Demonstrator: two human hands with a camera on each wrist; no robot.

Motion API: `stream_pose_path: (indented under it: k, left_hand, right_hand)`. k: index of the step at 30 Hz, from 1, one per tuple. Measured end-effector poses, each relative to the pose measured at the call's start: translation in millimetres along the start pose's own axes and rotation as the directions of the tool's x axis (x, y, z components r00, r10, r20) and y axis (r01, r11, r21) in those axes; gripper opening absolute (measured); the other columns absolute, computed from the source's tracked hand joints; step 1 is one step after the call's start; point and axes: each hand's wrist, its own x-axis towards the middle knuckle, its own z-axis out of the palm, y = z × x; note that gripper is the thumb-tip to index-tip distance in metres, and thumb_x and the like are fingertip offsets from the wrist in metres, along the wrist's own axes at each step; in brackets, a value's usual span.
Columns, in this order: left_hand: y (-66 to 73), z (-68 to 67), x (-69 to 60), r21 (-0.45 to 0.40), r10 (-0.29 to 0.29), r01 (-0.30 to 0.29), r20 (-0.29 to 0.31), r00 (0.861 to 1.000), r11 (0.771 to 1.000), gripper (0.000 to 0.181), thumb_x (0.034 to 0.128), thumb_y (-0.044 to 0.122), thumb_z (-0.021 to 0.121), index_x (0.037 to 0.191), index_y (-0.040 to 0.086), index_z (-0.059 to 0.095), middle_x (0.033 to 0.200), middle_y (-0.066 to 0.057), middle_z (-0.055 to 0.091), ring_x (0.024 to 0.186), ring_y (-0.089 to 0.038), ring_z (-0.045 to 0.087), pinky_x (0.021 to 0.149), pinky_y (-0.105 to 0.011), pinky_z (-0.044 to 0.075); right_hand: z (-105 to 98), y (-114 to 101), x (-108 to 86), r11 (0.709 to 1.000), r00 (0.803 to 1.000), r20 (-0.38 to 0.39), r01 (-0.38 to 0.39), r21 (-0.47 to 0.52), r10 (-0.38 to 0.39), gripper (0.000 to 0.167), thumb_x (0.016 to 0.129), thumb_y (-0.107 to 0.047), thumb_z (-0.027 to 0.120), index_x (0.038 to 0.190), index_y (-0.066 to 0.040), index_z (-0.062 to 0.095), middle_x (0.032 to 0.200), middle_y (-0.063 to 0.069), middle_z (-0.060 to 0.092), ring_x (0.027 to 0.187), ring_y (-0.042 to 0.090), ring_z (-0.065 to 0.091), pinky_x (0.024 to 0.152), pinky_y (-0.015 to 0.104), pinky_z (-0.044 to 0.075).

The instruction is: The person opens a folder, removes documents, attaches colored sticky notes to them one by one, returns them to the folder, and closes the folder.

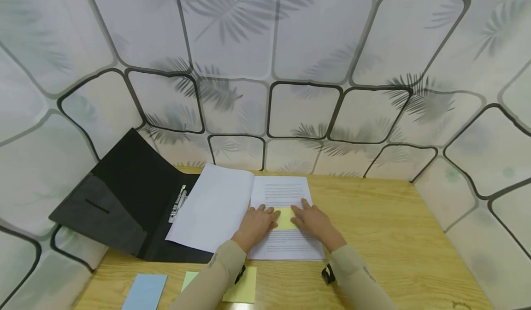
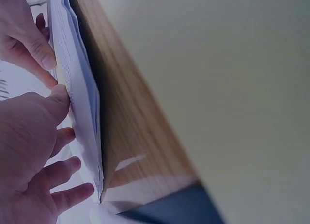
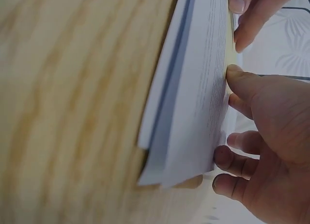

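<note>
A yellow sticky note [image 1: 284,219] lies across the middle of a printed page [image 1: 286,245], the right-hand sheet of a stack of papers. My left hand [image 1: 255,225] touches the note's left edge with its thumb and index finger, the other fingers spread on the paper. At the note's right edge, my right hand [image 1: 313,222] rests its thumb and fingertips. Both wrist views show the left hand [image 2: 29,146] and right hand [image 3: 281,136] with fingers extended over the sheets. A turned-over white sheet [image 1: 215,204] lies left of the printed page.
An open black clip folder [image 1: 120,195] with a metal clip [image 1: 178,204] holds the papers at the left. Near the front edge lie a blue pad [image 1: 145,291], a green pad [image 1: 189,278] and a yellow pad [image 1: 244,287], partly behind my left forearm. A patterned wall [image 1: 307,112] bounds the wooden table [image 1: 373,222].
</note>
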Motion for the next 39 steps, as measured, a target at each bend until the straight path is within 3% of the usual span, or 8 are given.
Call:
stream_pose_path:
  k: [8,19,22,25,28,32,36,39]
  left_hand:
    - [2.3,-0.2,-0.7,-0.001,-0.042,0.042,0.091,0.995,0.999,0.048,0.1048,0.045,0.06,0.148,0.025,0.063,0.151,-0.003,0.063,0.136,-0.029,0.062,0.103,-0.049,0.058]
    - [5.1,-4.9,-0.4,-0.014,-0.076,0.078,0.137,0.988,0.997,0.053,0.1064,0.047,0.057,0.151,0.018,0.06,0.155,-0.003,0.06,0.14,-0.031,0.06,0.109,-0.054,0.053]
    - [4.4,-6.4,-0.3,-0.058,-0.08,0.091,0.171,0.982,0.994,0.055,0.1071,0.046,0.056,0.153,0.016,0.057,0.157,-0.005,0.056,0.142,-0.033,0.058,0.112,-0.054,0.051]
    - [2.0,-7.1,-1.1,-0.155,-0.081,0.118,0.221,0.972,0.981,0.059,0.1079,0.046,0.055,0.156,0.013,0.053,0.162,-0.008,0.051,0.148,-0.037,0.051,0.118,-0.057,0.045]
    - [-4.0,-6.5,-4.5,-0.283,-0.071,0.142,0.247,0.966,0.948,0.061,0.1093,0.045,0.053,0.158,0.008,0.049,0.164,-0.013,0.047,0.152,-0.041,0.044,0.123,-0.059,0.038]
    - [-18.8,-10.5,-17.7,-0.433,-0.078,0.155,0.191,0.979,0.888,0.059,0.112,0.04,0.05,0.157,0.001,0.048,0.162,-0.023,0.046,0.151,-0.045,0.043,0.123,-0.059,0.037]
    - [-39.5,-21.7,-42.3,-0.565,-0.184,0.201,0.088,0.979,0.8,0.052,0.112,0.03,0.053,0.154,-0.001,0.051,0.157,-0.027,0.051,0.147,-0.045,0.048,0.12,-0.059,0.041]
    - [-58.7,-31.3,-66.2,-0.625,-0.308,0.237,-0.005,0.951,0.744,0.048,0.1097,0.024,0.058,0.151,-0.001,0.055,0.148,-0.026,0.06,0.138,-0.042,0.059,0.113,-0.057,0.049]
  right_hand:
    - [-3.8,0.8,-1.0,1.0,0.999,0.038,-0.028,0.005,0.028,0.051,0.109,-0.038,0.058,0.153,-0.011,0.057,0.159,0.035,0.044,0.132,0.063,0.053,0.1,0.073,0.051]
    - [-8.9,3.0,-0.3,0.999,0.998,0.07,-0.013,0.047,0.009,0.052,0.109,-0.037,0.057,0.154,-0.01,0.056,0.16,0.035,0.041,0.133,0.069,0.047,0.103,0.076,0.046]
    - [-8.1,3.4,0.2,0.999,0.997,0.074,-0.014,0.046,0.01,0.052,0.109,-0.036,0.057,0.154,-0.01,0.055,0.161,0.035,0.04,0.134,0.069,0.046,0.105,0.076,0.045]
    - [-7.5,3.0,0.5,0.999,0.998,0.066,-0.012,0.031,0.01,0.051,0.109,-0.036,0.058,0.153,-0.011,0.056,0.16,0.034,0.042,0.134,0.068,0.047,0.107,0.075,0.044]
    - [-7.0,2.3,0.3,0.999,0.999,0.042,0.008,-0.031,-0.007,0.05,0.108,-0.038,0.058,0.152,-0.012,0.059,0.157,0.033,0.047,0.132,0.065,0.05,0.106,0.074,0.045]
    - [-5.1,2.4,-0.6,0.994,0.999,0.017,0.039,-0.102,-0.037,0.05,0.108,-0.04,0.058,0.15,-0.014,0.061,0.154,0.03,0.052,0.136,0.06,0.049,0.108,0.073,0.044]
    - [-2.2,5.9,-2.4,0.999,0.998,0.044,0.044,-0.018,-0.043,0.052,0.11,-0.038,0.055,0.154,-0.01,0.055,0.159,0.034,0.043,0.148,0.06,0.036,0.118,0.072,0.035]
    - [-1.0,9.1,-3.6,0.997,0.997,0.065,0.034,0.069,-0.038,0.055,0.111,-0.037,0.054,0.156,-0.007,0.051,0.163,0.037,0.034,0.152,0.061,0.027,0.123,0.071,0.027]
